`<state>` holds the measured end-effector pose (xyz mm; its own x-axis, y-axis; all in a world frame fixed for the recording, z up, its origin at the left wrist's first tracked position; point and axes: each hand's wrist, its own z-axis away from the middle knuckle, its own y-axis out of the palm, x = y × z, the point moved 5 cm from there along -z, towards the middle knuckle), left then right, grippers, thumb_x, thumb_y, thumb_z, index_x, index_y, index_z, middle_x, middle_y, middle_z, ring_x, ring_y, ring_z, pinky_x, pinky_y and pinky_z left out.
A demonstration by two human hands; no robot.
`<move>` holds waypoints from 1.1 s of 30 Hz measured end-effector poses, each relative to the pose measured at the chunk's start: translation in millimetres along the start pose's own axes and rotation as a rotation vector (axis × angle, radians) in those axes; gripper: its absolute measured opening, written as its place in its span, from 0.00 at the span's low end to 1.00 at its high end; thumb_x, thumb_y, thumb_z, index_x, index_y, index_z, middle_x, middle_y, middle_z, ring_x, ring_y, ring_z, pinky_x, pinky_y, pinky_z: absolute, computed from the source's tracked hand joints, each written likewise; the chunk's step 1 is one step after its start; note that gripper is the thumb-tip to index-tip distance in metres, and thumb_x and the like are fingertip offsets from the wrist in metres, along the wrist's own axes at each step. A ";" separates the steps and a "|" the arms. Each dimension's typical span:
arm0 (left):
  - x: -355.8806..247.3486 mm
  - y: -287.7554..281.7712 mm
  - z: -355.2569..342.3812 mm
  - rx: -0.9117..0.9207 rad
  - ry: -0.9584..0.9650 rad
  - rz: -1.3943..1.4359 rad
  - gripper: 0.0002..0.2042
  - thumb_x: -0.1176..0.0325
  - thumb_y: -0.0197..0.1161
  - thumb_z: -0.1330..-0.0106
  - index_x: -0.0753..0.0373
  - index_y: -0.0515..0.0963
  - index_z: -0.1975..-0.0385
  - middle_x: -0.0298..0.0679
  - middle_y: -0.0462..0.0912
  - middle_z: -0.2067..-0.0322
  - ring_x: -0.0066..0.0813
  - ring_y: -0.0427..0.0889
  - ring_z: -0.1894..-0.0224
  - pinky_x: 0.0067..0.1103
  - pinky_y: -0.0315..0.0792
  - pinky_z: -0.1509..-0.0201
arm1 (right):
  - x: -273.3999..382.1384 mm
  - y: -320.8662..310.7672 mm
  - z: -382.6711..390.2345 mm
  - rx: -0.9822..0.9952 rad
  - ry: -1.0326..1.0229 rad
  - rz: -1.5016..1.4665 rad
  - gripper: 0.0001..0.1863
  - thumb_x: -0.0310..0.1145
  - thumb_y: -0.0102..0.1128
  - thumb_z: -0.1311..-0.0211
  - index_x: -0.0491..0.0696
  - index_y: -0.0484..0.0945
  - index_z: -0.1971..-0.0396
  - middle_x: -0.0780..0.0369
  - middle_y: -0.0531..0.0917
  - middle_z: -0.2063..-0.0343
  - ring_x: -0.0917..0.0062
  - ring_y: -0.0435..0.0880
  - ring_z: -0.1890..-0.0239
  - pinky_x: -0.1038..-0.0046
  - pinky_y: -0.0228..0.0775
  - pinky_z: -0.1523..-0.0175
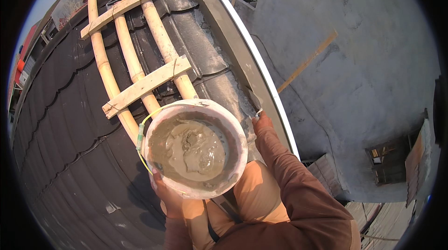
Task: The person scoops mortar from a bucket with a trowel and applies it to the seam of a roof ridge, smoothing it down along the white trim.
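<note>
A white bucket (239, 131) holding wet grey mortar (189, 149) rests at my lap, its yellow-green handle (140, 137) hanging over the left side. My left hand (167, 197) is closed on the bucket's lower left rim. On the right, my right hand (263, 123) is wrapped round the handle of a trowel (255, 99). Its thin blade is seen nearly edge-on, against the grey mortared side of the parapet (242, 58). Most of the trowel's handle is hidden in my fingers.
Bamboo poles (126, 49) joined by wooden crosspieces (147, 86) lie up the dark tiled roof (70, 142). A white edge strip (261, 61) runs along the parapet, with a drop beyond it. A grey wall (364, 77) with a leaning wooden strip (308, 61) stands further right.
</note>
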<state>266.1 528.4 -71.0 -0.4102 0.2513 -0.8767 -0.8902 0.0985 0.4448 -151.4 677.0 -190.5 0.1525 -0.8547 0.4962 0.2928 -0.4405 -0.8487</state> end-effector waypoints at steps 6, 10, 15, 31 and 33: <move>-6.4 2.8 8.4 -0.052 -0.018 0.073 0.27 0.54 0.52 0.20 0.71 0.67 0.33 0.44 0.75 0.39 0.31 0.74 0.38 0.27 0.66 0.33 | 59.2 -40.4 14.6 -0.150 -0.176 -0.125 0.20 0.39 0.67 0.34 0.46 0.76 0.47 0.44 0.86 0.58 0.45 0.84 0.50 0.52 0.74 0.44; 23.5 -27.8 -0.5 -0.123 -0.057 0.027 0.29 0.53 0.53 0.20 0.73 0.66 0.32 0.45 0.75 0.39 0.30 0.73 0.39 0.25 0.66 0.34 | 35.6 -36.8 15.2 -0.092 -0.231 -0.026 0.20 0.41 0.71 0.38 0.44 0.79 0.54 0.44 0.86 0.62 0.46 0.86 0.55 0.55 0.76 0.51; 41.3 -42.7 -4.0 -0.152 -0.004 -0.083 0.30 0.52 0.54 0.21 0.74 0.65 0.33 0.45 0.74 0.41 0.27 0.73 0.39 0.23 0.66 0.34 | 35.3 -3.4 -25.4 -0.066 -0.125 0.084 0.21 0.41 0.72 0.40 0.44 0.80 0.53 0.45 0.87 0.58 0.47 0.85 0.51 0.54 0.75 0.45; 23.3 -30.6 -5.6 -0.074 0.011 -0.052 0.25 0.57 0.53 0.20 0.73 0.70 0.35 0.43 0.76 0.42 0.27 0.73 0.41 0.24 0.65 0.34 | 119.6 -4.0 -74.3 0.082 -0.178 -0.137 0.20 0.44 0.59 0.30 0.41 0.79 0.53 0.44 0.86 0.58 0.44 0.83 0.50 0.54 0.74 0.47; 20.7 -28.7 -5.1 -0.086 0.028 -0.098 0.24 0.57 0.53 0.20 0.72 0.71 0.36 0.42 0.78 0.43 0.26 0.74 0.42 0.23 0.66 0.35 | 119.8 -4.2 -75.7 0.058 -0.220 -0.047 0.20 0.45 0.60 0.30 0.41 0.81 0.54 0.45 0.87 0.59 0.47 0.85 0.52 0.55 0.75 0.50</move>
<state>282.1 525.9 -102.8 -0.3248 0.2174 -0.9205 -0.9395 0.0377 0.3404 -205.7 555.7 -141.4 0.3376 -0.7506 0.5680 0.3574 -0.4561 -0.8150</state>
